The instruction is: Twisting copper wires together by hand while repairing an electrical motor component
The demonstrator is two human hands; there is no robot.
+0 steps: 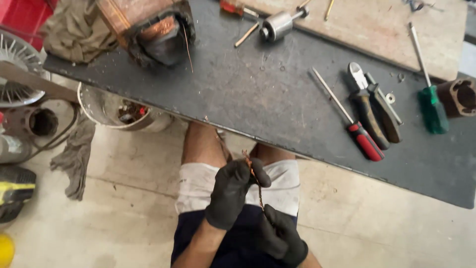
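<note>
**Twisting copper wire at the bench**

Holding a short bundle of copper wire (256, 181) over the lap, both hands in black gloves. The left hand (232, 191) is clenched around the upper part of the strand, thumb pressed over it, and the right hand (282, 237) pinches the lower end just below. The wire runs between the two, nearly upright with a slight tilt, in front of the dark workbench (267, 94) edge and above the white shorts.

Up on the bench there's a stator with copper windings (153, 30) at the far left, sitting beside a crumpled rag (74, 32). Over to the right lie a red-handled screwdriver (349, 124), a pair of cutters (372, 106) just beside it, and a green-handled screwdriver (426, 84) a bit further along. A small metal cylinder (277, 24) sits near the back edge.

Under the bench on the left is a white bucket (99, 111) with scraps in it.
</note>
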